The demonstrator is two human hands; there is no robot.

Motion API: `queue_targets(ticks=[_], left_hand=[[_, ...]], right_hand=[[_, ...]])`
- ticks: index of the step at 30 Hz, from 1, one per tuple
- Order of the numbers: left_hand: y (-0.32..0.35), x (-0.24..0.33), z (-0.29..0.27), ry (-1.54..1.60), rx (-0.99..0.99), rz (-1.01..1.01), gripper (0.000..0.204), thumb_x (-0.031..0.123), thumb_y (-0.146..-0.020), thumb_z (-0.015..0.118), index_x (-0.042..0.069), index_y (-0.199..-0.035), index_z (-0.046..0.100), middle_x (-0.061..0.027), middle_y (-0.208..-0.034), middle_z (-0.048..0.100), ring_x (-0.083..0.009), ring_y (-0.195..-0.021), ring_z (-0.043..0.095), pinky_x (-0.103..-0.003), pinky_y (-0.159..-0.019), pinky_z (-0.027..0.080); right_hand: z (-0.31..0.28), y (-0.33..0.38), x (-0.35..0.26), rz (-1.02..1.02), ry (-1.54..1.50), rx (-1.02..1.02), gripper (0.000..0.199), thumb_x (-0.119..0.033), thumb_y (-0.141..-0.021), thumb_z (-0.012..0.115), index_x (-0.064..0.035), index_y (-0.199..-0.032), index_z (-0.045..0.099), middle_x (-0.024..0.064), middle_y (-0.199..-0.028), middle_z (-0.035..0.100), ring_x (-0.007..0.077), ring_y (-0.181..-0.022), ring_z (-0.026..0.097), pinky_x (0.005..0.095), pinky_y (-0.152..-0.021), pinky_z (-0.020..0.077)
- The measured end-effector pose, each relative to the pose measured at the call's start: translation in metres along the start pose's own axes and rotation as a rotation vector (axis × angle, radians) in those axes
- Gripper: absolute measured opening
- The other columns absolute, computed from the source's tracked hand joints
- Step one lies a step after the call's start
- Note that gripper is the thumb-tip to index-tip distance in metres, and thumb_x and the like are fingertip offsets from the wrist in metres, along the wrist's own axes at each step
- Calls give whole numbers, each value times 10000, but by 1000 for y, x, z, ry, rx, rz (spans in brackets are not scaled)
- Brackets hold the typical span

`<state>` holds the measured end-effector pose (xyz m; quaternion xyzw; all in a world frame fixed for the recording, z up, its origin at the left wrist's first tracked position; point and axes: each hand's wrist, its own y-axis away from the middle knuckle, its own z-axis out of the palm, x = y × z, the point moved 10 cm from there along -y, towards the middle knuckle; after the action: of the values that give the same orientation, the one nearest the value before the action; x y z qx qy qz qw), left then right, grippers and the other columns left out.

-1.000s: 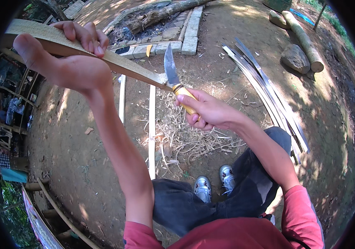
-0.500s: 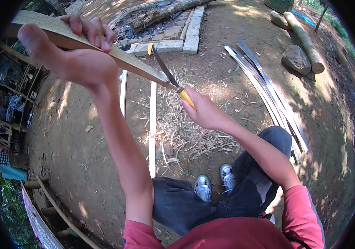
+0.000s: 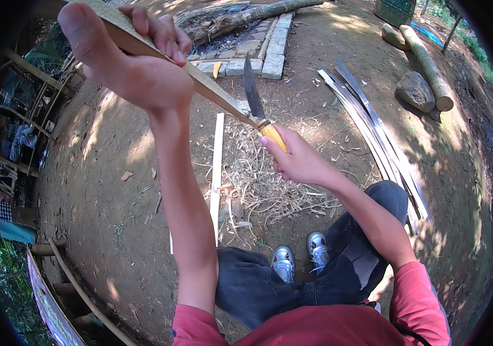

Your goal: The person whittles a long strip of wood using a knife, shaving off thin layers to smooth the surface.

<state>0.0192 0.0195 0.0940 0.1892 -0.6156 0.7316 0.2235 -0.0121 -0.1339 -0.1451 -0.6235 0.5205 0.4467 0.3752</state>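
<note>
My left hand [image 3: 142, 69] is raised at the upper left, its fingers wrapped round a long pale wooden slat [image 3: 209, 86]. The slat slopes down to the right, its near end meeting the knife. In my right hand [image 3: 298, 155] is a knife [image 3: 252, 92] with a yellow handle and a dark blade. Its blade points up and away, with its base beside the slat's end. Below both hands a heap of curled shavings [image 3: 275, 184] covers the ground.
Another pale strip [image 3: 218, 155] lies left of the shavings. Several long slats [image 3: 367, 121] lie on the right, near a rock [image 3: 414, 91] and a log [image 3: 428, 66]. A stone-edged fire pit [image 3: 275, 57] is ahead; a small yellow curved thing [image 3: 217, 69] sits by its edge.
The knife blade has swung away from the slat and now points more upright. Both hands appear shifted slightly right in the picture, and the view itself has moved a little.
</note>
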Motion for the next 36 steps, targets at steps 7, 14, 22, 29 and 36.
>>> queue_targets(ticks=[7, 14, 22, 29, 36], left_hand=[[-5, 1, -7, -74, -23, 42, 764, 840, -838, 263, 87, -742, 348, -34, -564, 288, -139, -449, 318, -292, -446, 254], [-7, -7, -15, -31, 55, 3, 781, 868, -815, 269, 93, -742, 335, -27, -557, 284, -140, -455, 294, -284, -477, 272], [-7, -17, -25, 24, 81, -28, 779, 861, -803, 317, 86, -740, 353, -33, -554, 292, -145, -470, 313, -292, -486, 270], [-1, -7, -8, 47, 58, -12, 725, 799, -798, 350, 77, -730, 360, -35, -519, 300, -146, -446, 308, -280, -460, 261], [-3, -4, -8, 40, 47, -6, 707, 780, -820, 314, 81, -721, 350, -32, -508, 279, -139, -418, 286, -280, -419, 255]], right_hand=[[-58, 31, -78, -316, 51, 472, 213, -206, -1013, 502, 4, -1007, 470, 141, -686, 550, 258, -570, 553, 376, -551, 439], [15, -12, 36, -19, 35, -57, 279, -271, -1030, 461, -5, -1108, 429, 107, -627, 504, 204, -439, 476, 319, -407, 376], [-31, 15, -44, -165, 307, 221, 247, -218, -1032, 450, 7, -1126, 409, 261, -662, 598, 407, -582, 648, 477, -488, 447], [-12, 0, -7, 37, 295, 150, 281, -266, -1038, 443, -63, -1229, 406, 167, -715, 588, 282, -618, 640, 374, -494, 438], [3, -2, 17, 323, -239, -267, 325, -387, -1051, 410, -114, -1228, 400, 4, -692, 506, 87, -514, 497, 220, -379, 333]])
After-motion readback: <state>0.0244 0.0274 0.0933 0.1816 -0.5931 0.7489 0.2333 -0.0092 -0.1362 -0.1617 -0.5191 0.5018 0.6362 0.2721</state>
